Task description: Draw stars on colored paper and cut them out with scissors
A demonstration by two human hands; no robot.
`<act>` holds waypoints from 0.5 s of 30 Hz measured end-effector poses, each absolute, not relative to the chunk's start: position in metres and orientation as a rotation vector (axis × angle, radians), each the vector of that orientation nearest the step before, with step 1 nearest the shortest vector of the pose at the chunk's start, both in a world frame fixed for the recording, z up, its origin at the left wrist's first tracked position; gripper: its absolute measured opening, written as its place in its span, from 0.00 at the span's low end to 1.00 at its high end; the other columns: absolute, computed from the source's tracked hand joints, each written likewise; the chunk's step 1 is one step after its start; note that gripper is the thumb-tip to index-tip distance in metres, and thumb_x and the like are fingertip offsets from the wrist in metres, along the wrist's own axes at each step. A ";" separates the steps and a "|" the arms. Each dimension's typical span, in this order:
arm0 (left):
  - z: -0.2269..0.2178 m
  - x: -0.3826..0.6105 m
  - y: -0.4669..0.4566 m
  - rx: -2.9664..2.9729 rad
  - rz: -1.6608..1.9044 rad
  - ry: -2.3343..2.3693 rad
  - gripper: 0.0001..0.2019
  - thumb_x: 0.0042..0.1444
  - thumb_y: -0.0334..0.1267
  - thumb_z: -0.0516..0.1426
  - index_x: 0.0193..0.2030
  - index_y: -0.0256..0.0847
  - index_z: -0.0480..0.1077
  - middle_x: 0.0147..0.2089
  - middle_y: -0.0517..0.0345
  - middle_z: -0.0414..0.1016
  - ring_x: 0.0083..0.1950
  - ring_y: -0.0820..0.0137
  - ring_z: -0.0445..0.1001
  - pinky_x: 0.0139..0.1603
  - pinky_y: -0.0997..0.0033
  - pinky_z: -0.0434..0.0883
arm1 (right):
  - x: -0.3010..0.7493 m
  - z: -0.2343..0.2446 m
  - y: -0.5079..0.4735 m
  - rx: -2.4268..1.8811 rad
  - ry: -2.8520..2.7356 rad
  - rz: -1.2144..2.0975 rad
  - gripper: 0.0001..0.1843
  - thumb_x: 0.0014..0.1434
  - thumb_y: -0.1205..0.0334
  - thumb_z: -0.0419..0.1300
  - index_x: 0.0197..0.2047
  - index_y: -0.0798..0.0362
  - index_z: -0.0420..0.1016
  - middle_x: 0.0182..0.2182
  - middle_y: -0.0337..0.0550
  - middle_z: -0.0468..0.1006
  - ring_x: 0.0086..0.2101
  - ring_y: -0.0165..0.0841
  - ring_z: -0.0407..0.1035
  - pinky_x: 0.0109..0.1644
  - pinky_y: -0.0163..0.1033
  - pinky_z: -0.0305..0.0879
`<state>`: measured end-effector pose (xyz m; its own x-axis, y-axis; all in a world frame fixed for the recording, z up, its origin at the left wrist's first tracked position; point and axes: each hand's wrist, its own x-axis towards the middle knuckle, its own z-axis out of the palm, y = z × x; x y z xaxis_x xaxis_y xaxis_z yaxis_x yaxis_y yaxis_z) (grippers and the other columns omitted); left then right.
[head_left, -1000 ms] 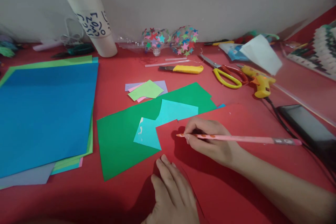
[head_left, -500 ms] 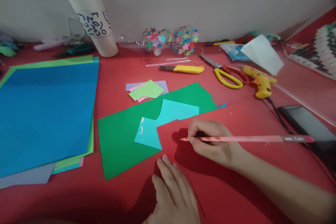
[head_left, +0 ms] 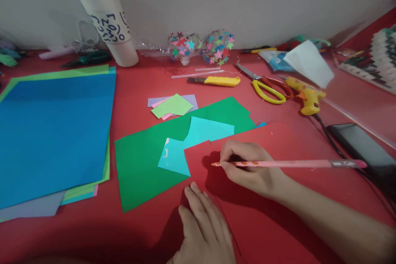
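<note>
My right hand pinches a pink pencil, its tip pointing left over a sheet of red paper. Flat on the red sheet's left part lies my left hand, fingers stretched out. Just beyond the hands is a green sheet, partly overlapped by the red one. On the green lie light-blue cut pieces, one with whitish marks near its left edge. Small cut pieces in light green, pink and lilac are piled behind the green sheet.
A stack of coloured sheets topped with blue fills the left. Behind stand a white tumbler and star-covered clear balls. A yellow cutter, scissors, a glue gun with cord and a phone lie further right.
The pencil has shifted very slightly left in my right hand's grip. My left hand stays flat in nearly the same spot, and the papers look unchanged.
</note>
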<state>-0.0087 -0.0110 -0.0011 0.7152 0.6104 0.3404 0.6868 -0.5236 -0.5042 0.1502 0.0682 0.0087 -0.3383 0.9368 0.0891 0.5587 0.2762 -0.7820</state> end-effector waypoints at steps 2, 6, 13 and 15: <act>-0.001 -0.008 -0.012 -2.293 -0.153 -1.001 0.20 0.50 0.47 0.50 0.31 0.32 0.77 0.33 0.45 0.80 0.35 0.58 0.79 0.29 0.66 0.72 | 0.149 0.009 0.068 -1.349 -1.997 0.896 0.07 0.47 0.70 0.50 0.21 0.52 0.61 0.18 0.36 0.68 0.20 0.27 0.60 0.23 0.31 0.54; -0.002 -0.007 -0.013 -2.293 -0.144 -1.021 0.20 0.51 0.46 0.50 0.32 0.32 0.77 0.34 0.44 0.80 0.36 0.58 0.79 0.30 0.65 0.71 | 0.148 0.011 0.068 -1.355 -2.007 0.924 0.07 0.49 0.70 0.51 0.22 0.52 0.64 0.19 0.37 0.70 0.21 0.27 0.61 0.23 0.31 0.56; -0.002 -0.007 -0.015 -2.304 -0.128 -1.018 0.18 0.50 0.46 0.51 0.33 0.33 0.77 0.35 0.45 0.80 0.37 0.57 0.78 0.31 0.63 0.72 | 0.147 0.009 0.068 -1.322 -2.009 0.919 0.07 0.50 0.71 0.53 0.24 0.53 0.66 0.20 0.36 0.70 0.22 0.26 0.61 0.24 0.30 0.55; -0.003 -0.007 -0.015 -2.303 -0.122 -1.011 0.19 0.50 0.46 0.52 0.33 0.33 0.77 0.35 0.44 0.80 0.36 0.57 0.78 0.31 0.64 0.71 | 0.147 0.008 0.068 -1.316 -2.015 0.919 0.07 0.50 0.71 0.53 0.24 0.53 0.67 0.20 0.36 0.71 0.22 0.26 0.61 0.24 0.30 0.56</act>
<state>-0.0074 -0.0149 -0.0027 0.7037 0.6370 0.3146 0.6936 -0.5201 -0.4984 0.1471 0.0676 0.0083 -0.3632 0.9280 0.0831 0.5455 0.2842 -0.7885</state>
